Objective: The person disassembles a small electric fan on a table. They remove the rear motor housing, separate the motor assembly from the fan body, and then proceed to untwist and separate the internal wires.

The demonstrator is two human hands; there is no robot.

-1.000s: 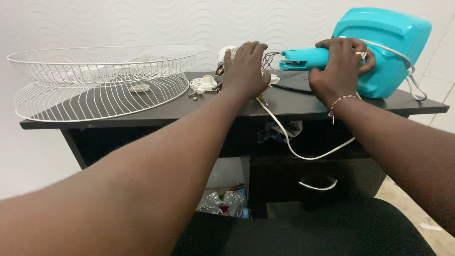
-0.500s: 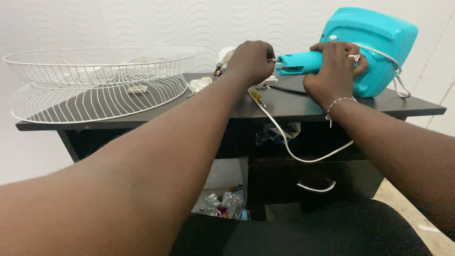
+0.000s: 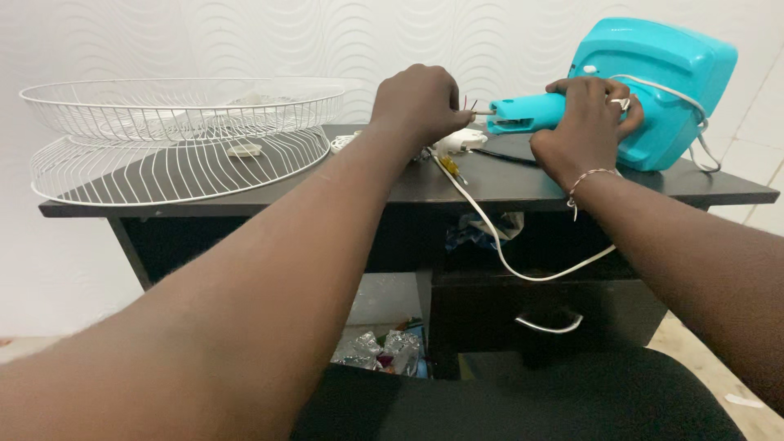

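The left hand point(image 3: 418, 102) makes a closed grip on thin wires point(image 3: 471, 104) that come out of the open end of the turquoise fan neck point(image 3: 527, 113). The right hand point(image 3: 586, 129) is wrapped firmly around this neck. The turquoise fan base point(image 3: 674, 90) lies tipped on the black table point(image 3: 245, 189), at 3 o'clock from the hands. White wire fan guards point(image 3: 175, 135) lie at 9 o'clock.

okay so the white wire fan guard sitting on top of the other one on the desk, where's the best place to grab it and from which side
Probably the outer rim of the top guard, from its near left side. It lies dish-up with the thick rim ring exposed all round, and that side overhangs the desk edge with nothing in the way. The thin spokes would likely bend. Both hands could take opposite rim points, since it is wide and merely rests on the lower guard.
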